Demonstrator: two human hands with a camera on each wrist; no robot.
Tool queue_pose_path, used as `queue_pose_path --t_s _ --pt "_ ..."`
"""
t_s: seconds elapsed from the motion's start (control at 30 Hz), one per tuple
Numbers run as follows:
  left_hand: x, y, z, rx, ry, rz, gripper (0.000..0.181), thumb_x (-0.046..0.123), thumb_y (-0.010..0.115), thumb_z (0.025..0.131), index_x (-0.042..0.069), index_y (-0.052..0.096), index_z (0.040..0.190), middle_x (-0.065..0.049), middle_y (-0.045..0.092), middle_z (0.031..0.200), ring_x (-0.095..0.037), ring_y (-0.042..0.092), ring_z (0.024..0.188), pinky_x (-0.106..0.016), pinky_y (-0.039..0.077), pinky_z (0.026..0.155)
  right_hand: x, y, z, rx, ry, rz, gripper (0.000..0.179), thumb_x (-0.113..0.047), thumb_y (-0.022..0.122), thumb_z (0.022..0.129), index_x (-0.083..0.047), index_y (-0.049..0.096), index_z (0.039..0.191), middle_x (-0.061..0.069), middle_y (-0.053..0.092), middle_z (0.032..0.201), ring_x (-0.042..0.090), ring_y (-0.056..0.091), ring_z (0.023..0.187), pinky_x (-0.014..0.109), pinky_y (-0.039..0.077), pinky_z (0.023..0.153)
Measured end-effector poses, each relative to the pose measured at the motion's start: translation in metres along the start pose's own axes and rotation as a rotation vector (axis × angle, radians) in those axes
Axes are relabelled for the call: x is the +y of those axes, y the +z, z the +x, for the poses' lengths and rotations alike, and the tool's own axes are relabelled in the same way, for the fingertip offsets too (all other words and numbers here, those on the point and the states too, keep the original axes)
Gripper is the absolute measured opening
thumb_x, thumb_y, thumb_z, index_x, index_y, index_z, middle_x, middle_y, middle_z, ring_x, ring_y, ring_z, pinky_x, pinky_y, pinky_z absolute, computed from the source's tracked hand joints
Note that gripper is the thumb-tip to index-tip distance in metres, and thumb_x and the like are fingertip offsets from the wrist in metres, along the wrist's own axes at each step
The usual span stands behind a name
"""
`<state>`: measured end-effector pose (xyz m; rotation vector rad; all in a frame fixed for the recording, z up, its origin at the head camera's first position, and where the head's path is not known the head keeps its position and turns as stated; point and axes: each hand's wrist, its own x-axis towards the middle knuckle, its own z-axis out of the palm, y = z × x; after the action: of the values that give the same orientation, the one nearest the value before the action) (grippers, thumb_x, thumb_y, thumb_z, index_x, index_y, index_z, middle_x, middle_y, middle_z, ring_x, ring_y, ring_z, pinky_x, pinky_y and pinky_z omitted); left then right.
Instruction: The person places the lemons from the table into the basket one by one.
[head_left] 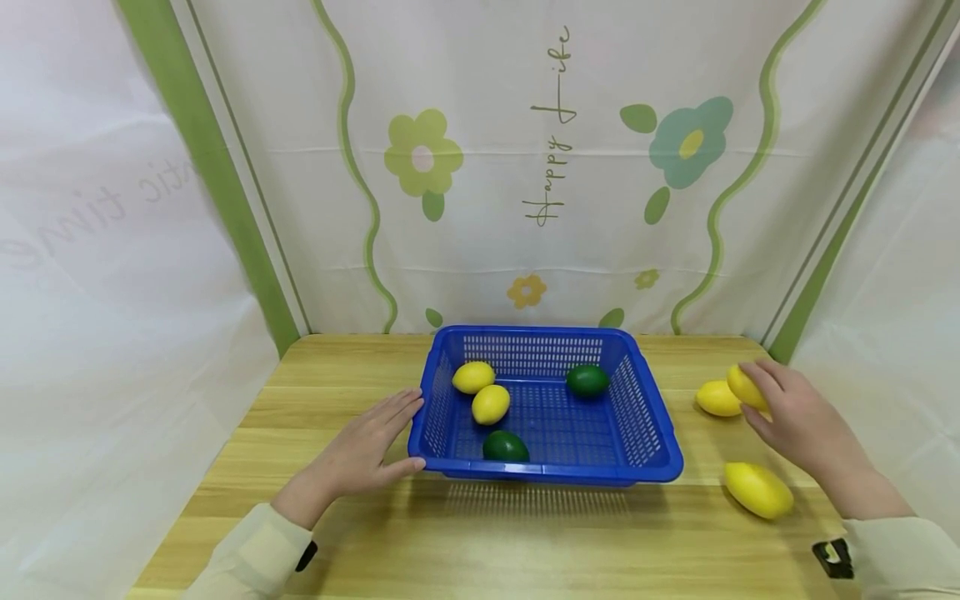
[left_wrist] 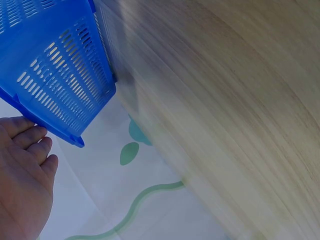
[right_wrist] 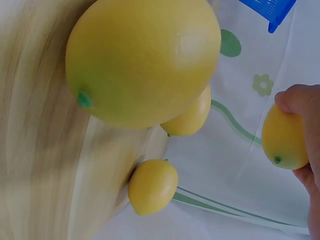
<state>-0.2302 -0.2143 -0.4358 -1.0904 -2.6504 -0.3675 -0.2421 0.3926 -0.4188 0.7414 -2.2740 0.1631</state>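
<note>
A blue plastic basket (head_left: pixel 542 468) stands on the table, holding yellow lemons (head_left: pixel 491 405) and dark green lemon-shaped fruits (head_left: pixel 587 381). Against its left rim rest the extended fingertips of my left hand (head_left: pixel 367 450); the left wrist view shows that hand (left_wrist: pixel 25 175) beside the basket wall (left_wrist: pixel 65 75). My right hand (head_left: pixel 806 425) grips a lemon (head_left: pixel 745 387) between thumb and fingers, to the right of the basket. Just left of it lies another lemon (head_left: pixel 717 398), and a further lemon (head_left: pixel 757 490) is nearer the front. The right wrist view shows the gripped lemon (right_wrist: pixel 284 137) apart from the tabletop.
One more lemon (right_wrist: pixel 153 187) shows on the table in the right wrist view. The wooden table (head_left: pixel 360 358) backs onto a white curtain (head_left: pixel 480 242) with flower prints, and pale sheets (head_left: pixel 112 333) hang at both sides.
</note>
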Motion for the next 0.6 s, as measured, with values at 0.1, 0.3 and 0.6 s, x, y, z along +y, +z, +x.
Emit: queue_pose_path --t_s 0.1,0.3,0.6 --pt "-0.001 0.0 0.0 -0.002 0.001 0.002 0.081 0.056 0.055 0.093 -0.002 0.037 0.148 -0.017 0.033 0.153 -0.033 0.03 0.141 -0.048 0.031 0.111 -0.004 -0.001 0.006 0.028 -0.037 -0.021 0.074 -0.056 0.025 0.101 0.009 0.055 0.119 0.034 0.055 0.11 0.052 0.053 0.093 0.062 0.048 0.074" --pt "-0.002 0.001 0.0 0.002 0.011 0.008 0.081 0.055 0.055 0.093 -0.002 0.036 0.148 -0.017 0.033 0.153 -0.033 0.03 0.141 -0.048 0.031 0.111 -0.012 -0.004 0.014 0.046 -0.095 -0.046 0.068 -0.048 0.025 0.103 0.012 0.055 0.118 0.036 0.054 0.11 0.052 0.054 0.091 0.062 0.049 0.074" --pt "-0.001 0.001 0.0 0.004 0.013 0.009 0.081 0.055 0.055 0.093 -0.003 0.037 0.147 -0.017 0.033 0.153 -0.032 0.03 0.141 -0.048 0.031 0.111 -0.017 -0.002 0.021 0.092 -0.164 -0.057 0.057 -0.034 0.03 0.1 0.014 0.057 0.115 0.038 0.053 0.111 0.053 0.053 0.093 0.063 0.049 0.073"
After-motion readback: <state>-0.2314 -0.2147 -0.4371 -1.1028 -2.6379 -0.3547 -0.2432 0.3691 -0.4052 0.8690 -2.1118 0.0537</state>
